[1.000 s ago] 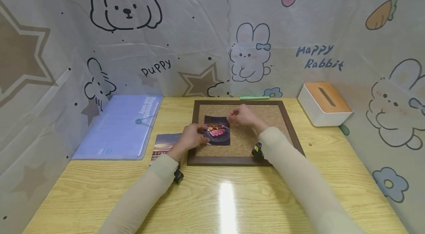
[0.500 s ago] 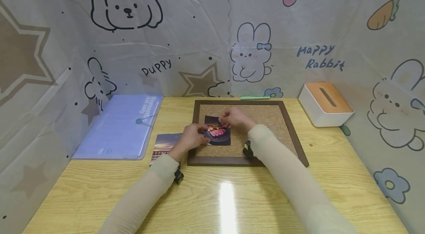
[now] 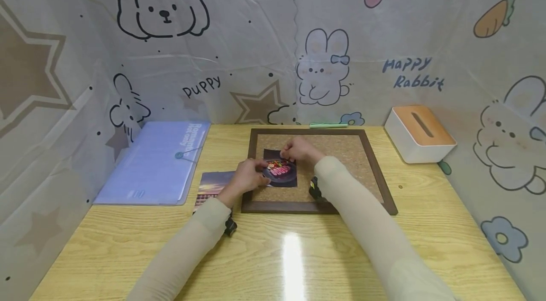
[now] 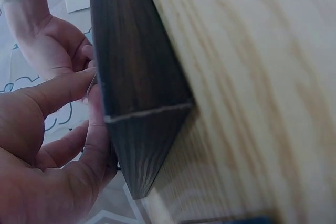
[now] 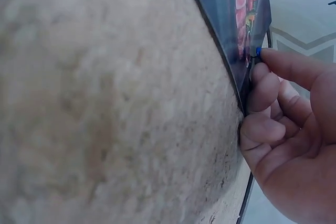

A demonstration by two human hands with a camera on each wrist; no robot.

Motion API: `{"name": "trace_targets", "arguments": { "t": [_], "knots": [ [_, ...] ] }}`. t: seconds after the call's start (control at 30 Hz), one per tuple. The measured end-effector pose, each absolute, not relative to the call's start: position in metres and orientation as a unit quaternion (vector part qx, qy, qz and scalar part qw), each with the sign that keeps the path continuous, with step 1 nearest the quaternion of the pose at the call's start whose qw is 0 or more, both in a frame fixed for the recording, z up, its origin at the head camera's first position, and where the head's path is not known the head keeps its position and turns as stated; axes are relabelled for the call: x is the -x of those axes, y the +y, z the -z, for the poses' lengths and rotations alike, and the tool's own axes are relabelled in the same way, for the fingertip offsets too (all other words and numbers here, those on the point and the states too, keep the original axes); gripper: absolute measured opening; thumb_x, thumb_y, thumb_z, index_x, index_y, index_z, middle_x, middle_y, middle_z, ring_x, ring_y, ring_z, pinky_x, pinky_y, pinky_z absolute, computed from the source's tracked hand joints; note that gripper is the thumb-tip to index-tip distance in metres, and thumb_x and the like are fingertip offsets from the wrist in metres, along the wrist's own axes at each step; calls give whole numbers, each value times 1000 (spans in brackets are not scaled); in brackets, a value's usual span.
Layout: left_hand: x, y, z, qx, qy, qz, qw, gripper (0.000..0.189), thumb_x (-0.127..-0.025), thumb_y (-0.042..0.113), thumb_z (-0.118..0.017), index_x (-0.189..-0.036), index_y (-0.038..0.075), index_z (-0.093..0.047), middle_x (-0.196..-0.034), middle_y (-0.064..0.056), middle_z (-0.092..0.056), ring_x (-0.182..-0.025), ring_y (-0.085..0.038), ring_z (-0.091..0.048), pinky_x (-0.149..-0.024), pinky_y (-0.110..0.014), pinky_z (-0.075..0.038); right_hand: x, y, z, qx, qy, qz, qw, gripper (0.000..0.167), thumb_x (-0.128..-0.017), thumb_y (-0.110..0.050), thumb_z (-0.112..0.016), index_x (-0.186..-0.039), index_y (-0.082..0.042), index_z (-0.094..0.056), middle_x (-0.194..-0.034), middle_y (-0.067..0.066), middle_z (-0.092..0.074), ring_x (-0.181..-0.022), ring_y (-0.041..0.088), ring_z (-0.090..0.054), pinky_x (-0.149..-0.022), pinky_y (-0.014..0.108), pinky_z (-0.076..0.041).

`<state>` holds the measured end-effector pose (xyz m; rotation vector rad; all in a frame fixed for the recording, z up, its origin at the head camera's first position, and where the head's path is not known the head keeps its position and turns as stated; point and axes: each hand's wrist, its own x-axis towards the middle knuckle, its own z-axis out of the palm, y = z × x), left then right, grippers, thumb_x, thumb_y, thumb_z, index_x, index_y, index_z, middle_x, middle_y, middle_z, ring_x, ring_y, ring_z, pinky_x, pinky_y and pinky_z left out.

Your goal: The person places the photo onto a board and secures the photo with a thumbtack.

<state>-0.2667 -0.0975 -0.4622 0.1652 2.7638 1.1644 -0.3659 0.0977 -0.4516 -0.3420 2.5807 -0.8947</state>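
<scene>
A dark photo [image 3: 281,175] of sliced meat and vegetables on a plate lies on the left part of a brown-framed cork board [image 3: 328,168]. My left hand [image 3: 247,178] holds the photo's left edge between thumb and index finger, reaching over the frame's left side. At the photo's upper edge, my right hand [image 3: 300,150] pinches a small blue-headed push pin [image 5: 258,51], its other fingers curled near the cork. In the right wrist view the photo [image 5: 226,19] stands slightly off the cork at its near edge. Whether the pin's tip is in the cork is hidden.
Another photo [image 3: 209,185], a sunset scene, lies under the left wrist. A blue document folder [image 3: 149,163] is at the left. A white tissue box [image 3: 420,135] with a wooden lid stands at the back right. A green stick-like item [image 3: 328,126] lies behind the board.
My right hand has moved left from the photo's upper right corner to the middle of its upper part, then stayed there. The left hand and the photo have hardly moved.
</scene>
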Motion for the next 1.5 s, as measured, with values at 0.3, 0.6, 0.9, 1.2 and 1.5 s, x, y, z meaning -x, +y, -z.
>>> {"name": "trace_targets", "arguments": {
  "t": [0.3,0.6,0.9,1.2,1.5],
  "knots": [
    [268,-98,464,-55,918,-388,68,45,-80,12,-82,-124,6,-70,-118,-12,-72,-110,-26,-65,-91,-38,-54,368,97,453,82,912,348,204,14,-93,-21,-69,-86,-10,-73,-70,-1,-64,-68,12,-58,-58,23,-42],
    [269,-98,464,-47,920,-382,74,45,-81,13,-82,-124,8,-70,-119,-11,-72,-110,-25,-64,-91,-38,-54,369,96,454,73,898,379,212,11,-91,-15,-70,-86,-6,-68,-65,0,-63,-58,8,-58,-53,19,-49],
    [269,-98,463,-45,920,-381,81,46,-82,14,-82,-125,7,-69,-121,-12,-71,-108,-24,-64,-87,-36,-55,369,95,451,59,897,380,216,9,-92,-14,-71,-89,-6,-71,-70,3,-65,-60,11,-60,-54,20,-51],
    [267,-101,460,-61,921,-378,72,41,-85,12,-78,-124,7,-70,-117,-13,-72,-110,-27,-65,-89,-38,-55,368,93,453,71,902,373,204,11,-92,-13,-70,-87,-3,-72,-67,2,-65,-59,10,-61,-55,21,-53],
    [267,-102,457,-69,925,-367,75,39,-82,10,-78,-121,7,-72,-115,-12,-74,-107,-26,-65,-83,-35,-55,368,95,454,79,903,370,202,10,-92,-13,-71,-88,-3,-71,-69,3,-67,-59,9,-63,-56,22,-55]
  ]
}}
